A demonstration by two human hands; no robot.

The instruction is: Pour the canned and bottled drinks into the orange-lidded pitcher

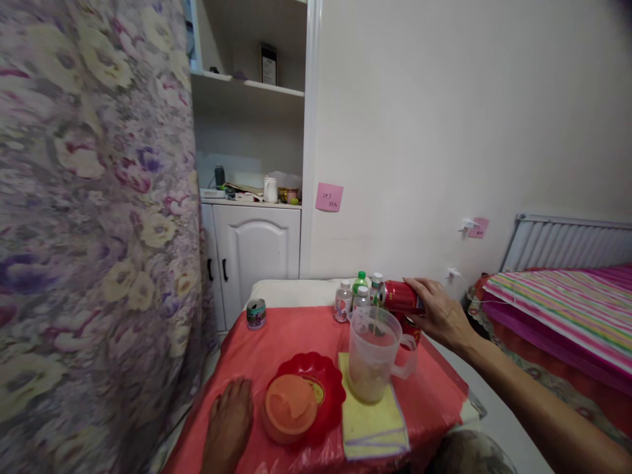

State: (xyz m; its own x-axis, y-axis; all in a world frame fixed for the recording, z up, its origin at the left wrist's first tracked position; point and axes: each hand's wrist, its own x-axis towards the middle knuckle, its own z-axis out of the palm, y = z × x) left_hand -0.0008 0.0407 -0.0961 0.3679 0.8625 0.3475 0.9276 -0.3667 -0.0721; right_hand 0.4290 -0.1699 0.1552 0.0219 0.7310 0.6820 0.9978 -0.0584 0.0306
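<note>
My right hand [437,306] grips a red drink can [399,297], tipped nearly level with its mouth over a clear plastic pitcher [371,365]. A thin stream runs from the can into the pitcher, where some pale liquid sits at the bottom. Under the pitcher lies a folded yellow cloth [372,431]. My left hand [230,415] rests flat on the red table cover, holding nothing. To its right, a round orange container [289,409] sits on a red scalloped plate [332,378]. Another red can [413,331] stands partly hidden behind the pitcher's handle.
Several small bottles [343,303], one green-capped, stand behind the pitcher. A short can [256,314] stands at the table's back left. The table [301,329] meets a white wall. A floral curtain [99,230] hangs left, and a bed [567,296] is at right.
</note>
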